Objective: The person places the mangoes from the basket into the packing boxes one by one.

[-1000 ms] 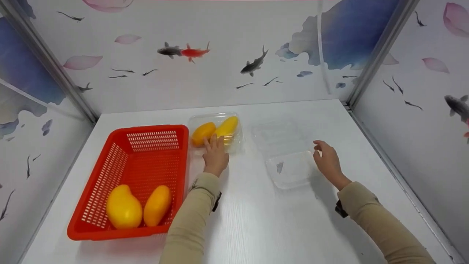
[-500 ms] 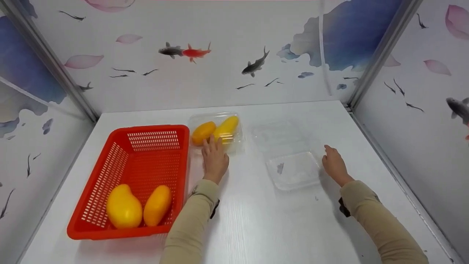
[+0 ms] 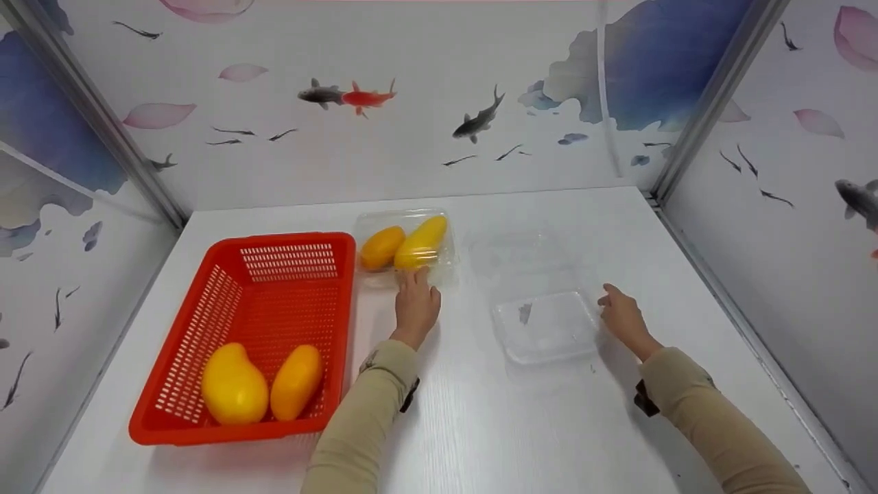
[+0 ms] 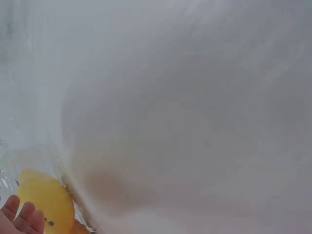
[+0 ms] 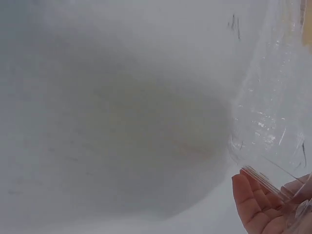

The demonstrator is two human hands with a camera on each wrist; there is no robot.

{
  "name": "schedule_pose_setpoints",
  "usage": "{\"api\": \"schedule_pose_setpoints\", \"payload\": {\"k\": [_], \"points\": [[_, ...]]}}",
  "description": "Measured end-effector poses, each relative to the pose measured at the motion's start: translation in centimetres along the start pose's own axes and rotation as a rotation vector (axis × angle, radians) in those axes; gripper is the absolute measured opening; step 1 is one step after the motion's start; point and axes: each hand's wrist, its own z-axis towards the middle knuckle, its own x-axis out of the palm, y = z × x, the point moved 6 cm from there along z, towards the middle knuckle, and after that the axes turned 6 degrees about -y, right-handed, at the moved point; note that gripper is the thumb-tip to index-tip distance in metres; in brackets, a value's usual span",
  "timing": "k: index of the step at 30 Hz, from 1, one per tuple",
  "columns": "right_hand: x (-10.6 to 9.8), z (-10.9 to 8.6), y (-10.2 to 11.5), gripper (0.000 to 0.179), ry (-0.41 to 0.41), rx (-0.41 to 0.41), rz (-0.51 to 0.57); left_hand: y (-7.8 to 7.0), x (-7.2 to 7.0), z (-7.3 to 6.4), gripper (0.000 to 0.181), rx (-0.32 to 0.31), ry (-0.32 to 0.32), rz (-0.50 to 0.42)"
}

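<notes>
A clear plastic clamshell box (image 3: pixel 370 221) at the back of the table holds an orange mango (image 3: pixel 382 248) and a yellow mango (image 3: pixel 421 244). My left hand (image 3: pixel 416 312) has its fingers at this box's front edge, just below the yellow mango; in the left wrist view, its fingertips (image 4: pixel 25 209) overlap the fruit. To the right lies a second clear clamshell (image 3: pixel 545 346), its lid folded back and no fruit inside. My right hand (image 3: pixel 625 319) pinches the right rim of that one; in the right wrist view, the plastic edge passes between thumb and fingers (image 5: pixel 258 202).
A red plastic basket (image 3: pixel 241 433) stands at the left with a large yellow mango (image 3: pixel 234 385) and an orange mango (image 3: pixel 296 383) inside. Printed panels (image 3: pixel 411 165) wall in the white table (image 3: pixel 466 425) at the back and both sides.
My left hand has drawn back slightly from the mangoes to the box's front edge. My right hand first moved right, then a little nearer; the open clamshell has shifted slightly toward me.
</notes>
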Motion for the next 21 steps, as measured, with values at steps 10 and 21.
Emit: {"api": "schedule_pose_setpoints", "payload": {"k": [10, 21], "points": [[0.1, -3.4, 1.1, 0.045, 0.216, 0.07, -0.019, -1.2, 3.0, -1.8, 0.031, -0.208, 0.35, -0.261], [-0.5, -6.9, 1.9, 0.069, 0.508, 0.122, -0.094, -2.5, 4.5, -3.4, 0.035, -0.411, 0.494, -0.499]]}}
